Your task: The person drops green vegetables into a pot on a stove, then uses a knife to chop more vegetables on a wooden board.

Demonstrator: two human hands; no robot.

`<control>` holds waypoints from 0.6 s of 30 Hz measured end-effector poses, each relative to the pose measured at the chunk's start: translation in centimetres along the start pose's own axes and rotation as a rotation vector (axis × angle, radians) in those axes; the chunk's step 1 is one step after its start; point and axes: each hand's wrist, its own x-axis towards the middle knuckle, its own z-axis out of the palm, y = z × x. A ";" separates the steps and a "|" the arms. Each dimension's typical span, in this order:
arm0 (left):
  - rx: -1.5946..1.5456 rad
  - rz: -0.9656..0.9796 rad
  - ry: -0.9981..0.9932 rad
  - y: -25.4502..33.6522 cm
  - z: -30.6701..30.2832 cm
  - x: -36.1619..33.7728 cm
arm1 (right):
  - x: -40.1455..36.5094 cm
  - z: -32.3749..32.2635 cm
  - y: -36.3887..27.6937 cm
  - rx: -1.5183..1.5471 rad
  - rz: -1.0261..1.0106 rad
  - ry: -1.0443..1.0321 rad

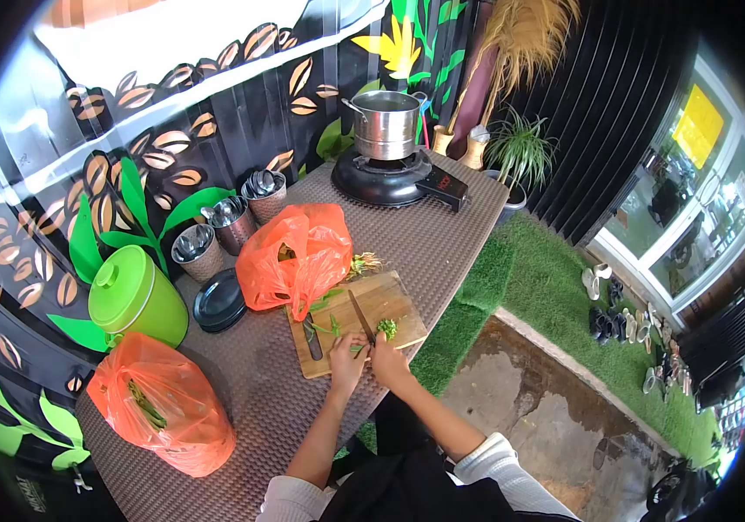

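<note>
My right hand [386,360] is closed round the handle of a knife [360,311], whose blade points away from me over a wooden cutting board [390,296]. Beside it my left hand [348,358] has its fingers bent together on a few green stalks [329,328], close to the blade. A small heap of chopped greens [386,328] lies on the board just right of the knife. An orange plastic bag [298,257] touches the board's far left side, and root ends of greens [364,263] lie by it. My fingers partly hide the stalks.
On the woven-look table [294,418] stand another orange bag [164,409], a green lidded bucket [137,300], dark plates [220,300] and several cutlery cups [231,224]. A steel pot [387,122] sits on a black portable stove [381,183] at the far end.
</note>
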 end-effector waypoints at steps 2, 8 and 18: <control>-0.046 -0.051 0.007 -0.3 0.2 0.1 | 0.5 -1.0 0.2 -0.008 -0.074 -0.040; -0.062 -0.148 -0.013 0.5 -0.2 -0.2 | -2.3 0.5 -0.5 -0.100 0.039 0.009; 0.031 -0.067 -0.047 0.3 -0.3 -0.4 | 0.0 -1.3 0.2 -0.020 -0.119 -0.058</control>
